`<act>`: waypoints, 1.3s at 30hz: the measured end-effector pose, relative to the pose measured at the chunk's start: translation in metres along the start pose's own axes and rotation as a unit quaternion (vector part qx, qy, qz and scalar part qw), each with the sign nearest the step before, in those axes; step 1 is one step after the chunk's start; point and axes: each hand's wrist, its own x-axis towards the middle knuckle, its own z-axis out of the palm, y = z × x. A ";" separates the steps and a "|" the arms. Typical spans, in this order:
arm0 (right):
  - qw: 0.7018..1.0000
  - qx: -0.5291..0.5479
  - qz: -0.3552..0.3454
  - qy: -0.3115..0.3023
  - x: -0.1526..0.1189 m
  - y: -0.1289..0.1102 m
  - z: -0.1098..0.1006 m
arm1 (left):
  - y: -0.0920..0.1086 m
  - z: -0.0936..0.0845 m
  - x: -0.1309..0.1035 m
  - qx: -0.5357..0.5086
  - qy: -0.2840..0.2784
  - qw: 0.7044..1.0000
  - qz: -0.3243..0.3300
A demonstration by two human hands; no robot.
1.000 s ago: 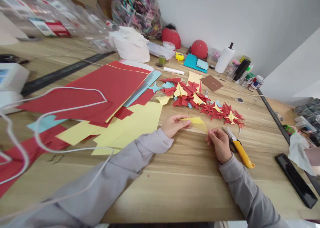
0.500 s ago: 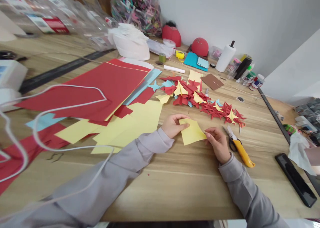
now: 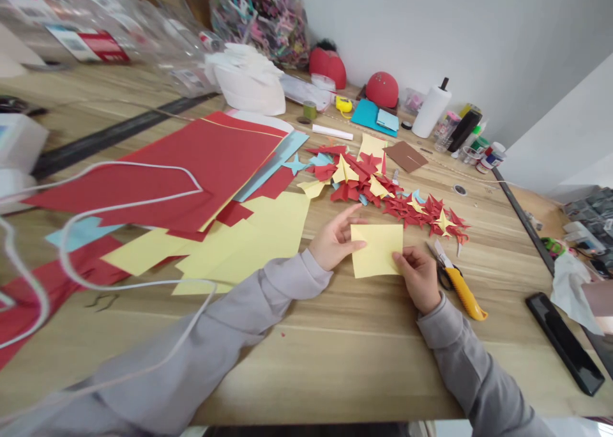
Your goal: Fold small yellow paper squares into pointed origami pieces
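Note:
A small yellow paper square (image 3: 379, 252) is held up above the table between both hands. My left hand (image 3: 335, 237) has its thumb on the front of the square's left edge, with its fingers behind and the index finger stretched out. At the lower right corner, my right hand (image 3: 417, 272) pinches the paper between thumb and curled fingers. Behind the hands lies a pile of red, yellow and blue folded paper shapes (image 3: 371, 168). Large red sheets (image 3: 191, 162) and yellow sheets (image 3: 272, 226) are spread to the left.
Right of my right hand lie a yellow-handled cutter (image 3: 462, 290) and scissors (image 3: 443, 274). A black phone-like object (image 3: 565, 341) rests at the far right. A white cable (image 3: 138, 283) crosses the left side. A white paper roll (image 3: 431, 110) stands near the wall.
The yellow square has turned to face the camera, its edges now nearly level. My left index finger has stretched out, and my right thumb now lies over the paper's front.

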 end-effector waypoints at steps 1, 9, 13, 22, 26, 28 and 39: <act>1.000 0.005 -0.003 0.011 0.000 0.001 0.000 | 0.000 0.002 -0.002 -0.016 -0.018 1.000 -0.006; 0.998 0.045 0.052 -0.004 -0.001 -0.006 0.001 | -0.003 0.012 -0.011 0.016 -0.056 0.998 -0.013; 0.996 0.046 0.080 0.008 -0.002 -0.010 0.004 | 0.001 0.011 -0.010 0.025 -0.032 0.999 -0.015; 0.999 0.024 -0.024 -0.016 -0.003 -0.009 0.001 | -0.009 -0.003 -0.003 0.093 0.026 0.995 0.002; 0.971 -0.131 -0.198 -0.014 -0.003 -0.010 -0.003 | -0.008 -0.007 -0.002 0.113 0.021 0.993 -0.037; 0.943 -0.198 -0.264 -0.037 -0.002 -0.009 -0.005 | -0.005 -0.006 -0.002 0.141 0.006 0.989 -0.049; 0.900 -0.297 -0.308 -0.087 0.005 0.004 -0.010 | 0.003 -0.030 0.001 0.404 -0.067 0.898 0.158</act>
